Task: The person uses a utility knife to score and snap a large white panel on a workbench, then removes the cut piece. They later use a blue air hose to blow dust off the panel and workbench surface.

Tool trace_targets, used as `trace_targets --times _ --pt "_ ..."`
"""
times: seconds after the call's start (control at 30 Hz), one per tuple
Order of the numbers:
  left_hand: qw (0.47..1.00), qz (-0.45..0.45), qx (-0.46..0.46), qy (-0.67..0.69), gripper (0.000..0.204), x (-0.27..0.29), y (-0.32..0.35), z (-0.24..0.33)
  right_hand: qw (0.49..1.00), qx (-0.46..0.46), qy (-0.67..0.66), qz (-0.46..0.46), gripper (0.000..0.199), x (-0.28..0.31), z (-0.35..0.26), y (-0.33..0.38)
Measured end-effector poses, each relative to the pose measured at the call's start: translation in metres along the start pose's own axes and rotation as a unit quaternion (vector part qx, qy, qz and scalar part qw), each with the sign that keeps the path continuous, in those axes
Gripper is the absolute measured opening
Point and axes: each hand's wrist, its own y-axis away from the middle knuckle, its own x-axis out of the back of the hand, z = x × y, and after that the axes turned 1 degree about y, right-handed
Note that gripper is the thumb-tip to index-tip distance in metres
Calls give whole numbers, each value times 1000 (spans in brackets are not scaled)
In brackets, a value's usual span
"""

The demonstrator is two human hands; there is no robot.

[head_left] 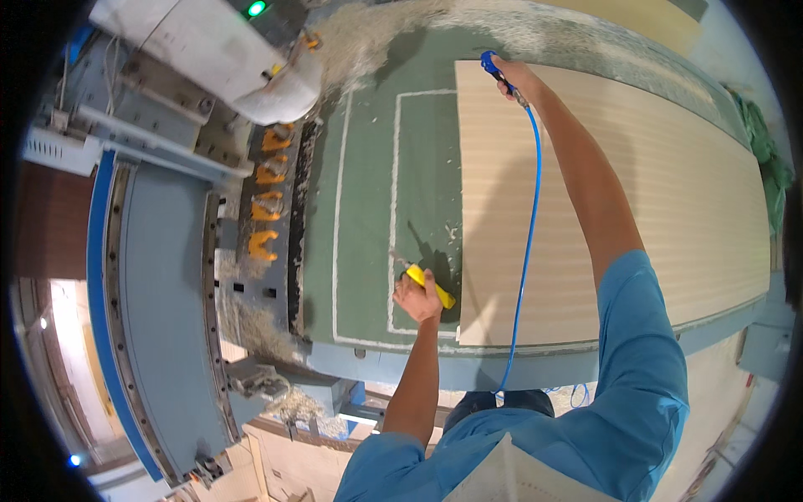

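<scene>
My left hand (417, 298) is closed around a yellow-handled tool (416, 273) with a thin blade-like tip, above the green machine bed (368, 167). The tip is too small to tell its kind. Stretched far forward, my right hand (522, 79) grips a blue air blow gun (489, 61) at the far left corner of a large pale wood-toned board (661, 192). A blue air hose (536, 176) hangs from the gun and runs back across the board toward my waist. The board lies flat on the right side of the bed.
Wood shavings (577, 29) are heaped along the far edge. Orange tool-holder forks (269, 170) line the bed's left side. A white machine head (280, 88) stands at the far left, beside a grey-blue gantry beam (167, 301). Green sheeting (765, 151) bunches at the right.
</scene>
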Motion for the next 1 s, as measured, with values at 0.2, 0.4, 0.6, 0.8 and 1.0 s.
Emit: trace_targets --times 0.2,0.4,0.6,0.8,1.0 --pt "999 12 22 25 52 4 1 2 990 -1 79 -113 50 -62 -18 -3" --pt "999 -4 20 33 49 5 0 5 920 40 363 145 54 44 -35 -8" --pt "1000 17 8 12 51 0 0 2 916 -45 343 204 52 150 -48 31" --pt "995 30 48 82 38 -1 -1 -3 892 -16 378 247 59 238 -39 85" --pt "857 84 139 490 26 12 24 56 848 -49 450 274 51 350 -21 138"
